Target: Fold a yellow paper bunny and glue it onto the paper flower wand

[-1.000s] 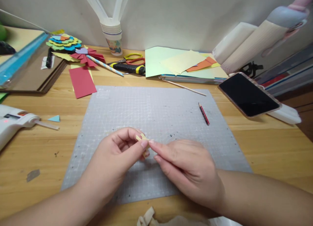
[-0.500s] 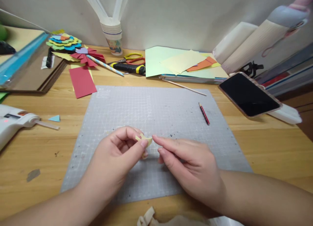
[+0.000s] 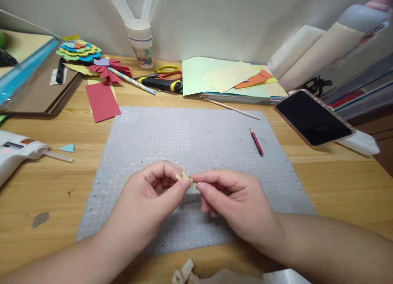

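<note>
A small, curled piece of pale yellow paper (image 3: 184,176) is pinched between the thumb and index finger of my left hand (image 3: 153,191), over the cutting mat. My right hand (image 3: 236,202) meets it from the other side, its thumb and index fingertip closed at the paper's right edge. Part of the paper is hidden behind the fingertips. Beneath both hands lies the grey gridded cutting mat (image 3: 153,132). A short red and black pencil (image 3: 256,142) rests on the mat's right part.
A white glue gun (image 3: 21,151) lies at the left near a blue paper scrap (image 3: 67,147). Red paper (image 3: 102,102), scissors (image 3: 167,72), a paper cup stack (image 3: 143,50) and a sheet pile (image 3: 196,77) line the back. At right a phone (image 3: 315,118) leans.
My right thumb and index finger have come together at the paper's right edge. The paper and my left hand have shifted slightly to the right and down.
</note>
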Available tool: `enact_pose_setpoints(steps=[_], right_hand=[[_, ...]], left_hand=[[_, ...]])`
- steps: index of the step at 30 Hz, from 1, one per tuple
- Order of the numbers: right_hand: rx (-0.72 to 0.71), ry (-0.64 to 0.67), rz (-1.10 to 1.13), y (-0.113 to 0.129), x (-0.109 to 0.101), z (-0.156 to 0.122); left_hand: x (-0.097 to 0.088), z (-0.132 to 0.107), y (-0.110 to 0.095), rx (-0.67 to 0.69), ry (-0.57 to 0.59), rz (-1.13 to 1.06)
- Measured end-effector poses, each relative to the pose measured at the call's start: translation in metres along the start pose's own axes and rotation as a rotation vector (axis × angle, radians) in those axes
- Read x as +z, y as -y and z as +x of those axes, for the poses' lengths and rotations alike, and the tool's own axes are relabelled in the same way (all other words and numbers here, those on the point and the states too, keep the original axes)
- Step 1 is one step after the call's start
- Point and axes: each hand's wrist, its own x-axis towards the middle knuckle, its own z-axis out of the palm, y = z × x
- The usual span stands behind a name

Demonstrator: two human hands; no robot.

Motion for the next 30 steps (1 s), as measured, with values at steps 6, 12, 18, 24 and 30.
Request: enact_pose_setpoints(steps=[6,12,18,24,30], right_hand=[[0.124,0.023,0.119,0.0007,0.0009,0.0033],[0.209,0.0,0.138,-0.0011,0.0016,0.005],[0.214,0.004,0.109,-0.0004,0.0023,0.0047],[0.219,0.007,-0.012,0.007,0.0002,0.0047],[0.262,0.117,0.134,0.0,-0.0047,0.0061]], left_hand=[[0.0008,0.0017,0.0002,-0.018,0.008,0.02],[0.0008,0.0006,0.0016,-0.045,0.015,0.033],[0.0007,-0.0003,0.0014,-0.052,0.006,0.045],[0.0005,0.0013,0.0033,-0.067,0.061,0.083],[-0.0049,0.0029,0.0041,-0.228,0.089,-0.013]])
